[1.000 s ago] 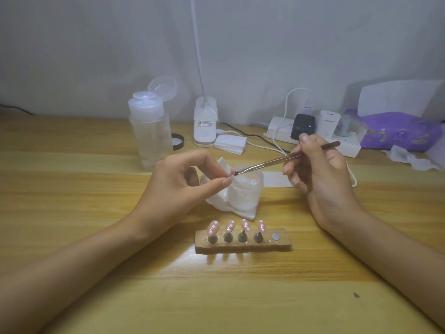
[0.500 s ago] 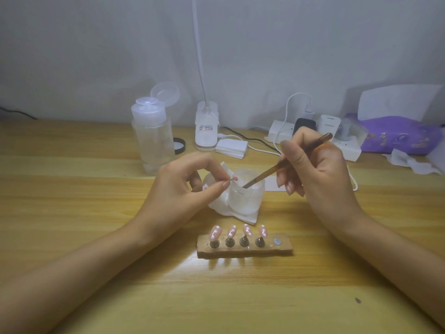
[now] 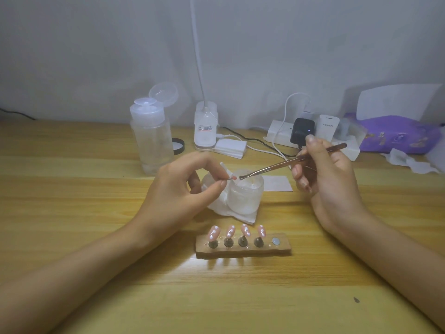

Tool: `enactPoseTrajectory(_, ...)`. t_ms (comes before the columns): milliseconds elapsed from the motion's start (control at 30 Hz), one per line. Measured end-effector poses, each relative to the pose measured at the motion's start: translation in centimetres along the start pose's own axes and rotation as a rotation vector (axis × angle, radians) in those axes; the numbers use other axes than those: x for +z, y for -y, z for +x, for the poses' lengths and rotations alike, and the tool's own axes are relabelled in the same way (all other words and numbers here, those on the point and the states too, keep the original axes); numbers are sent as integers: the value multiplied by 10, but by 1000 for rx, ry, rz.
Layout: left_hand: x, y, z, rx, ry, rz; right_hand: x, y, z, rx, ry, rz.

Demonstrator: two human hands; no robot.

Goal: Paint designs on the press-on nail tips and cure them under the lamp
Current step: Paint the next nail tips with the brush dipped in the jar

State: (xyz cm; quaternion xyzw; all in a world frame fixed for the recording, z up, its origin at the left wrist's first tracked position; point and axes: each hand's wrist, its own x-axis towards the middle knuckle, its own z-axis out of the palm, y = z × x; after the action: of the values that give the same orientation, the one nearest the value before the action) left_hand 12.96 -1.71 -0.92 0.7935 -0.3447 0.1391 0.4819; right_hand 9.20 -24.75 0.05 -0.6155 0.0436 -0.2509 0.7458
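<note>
Low in the middle of the frame, one wooden block (image 3: pixel 243 251) holds four pink nail tips (image 3: pixel 213 233) with white dots, standing in a row. Above it, the left hand (image 3: pixel 178 189) pinches a fifth nail tip (image 3: pixel 231 177). The right hand (image 3: pixel 330 179) grips one brush (image 3: pixel 272 166), its end just beside that tip, over one white jar (image 3: pixel 245 196). Farther back stand one clear bottle (image 3: pixel 151 141) and one lamp (image 3: pixel 205 127).
</note>
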Motion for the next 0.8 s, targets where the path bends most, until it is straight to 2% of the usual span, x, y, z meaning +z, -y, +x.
enactPoseTrajectory(167, 0, 1, 0, 10, 0, 1, 0, -3, -3, 99, -40, 100)
enactPoseTrajectory(800, 0, 3, 0, 47, 4, -6, 2, -3, -5, -18, 64, -14)
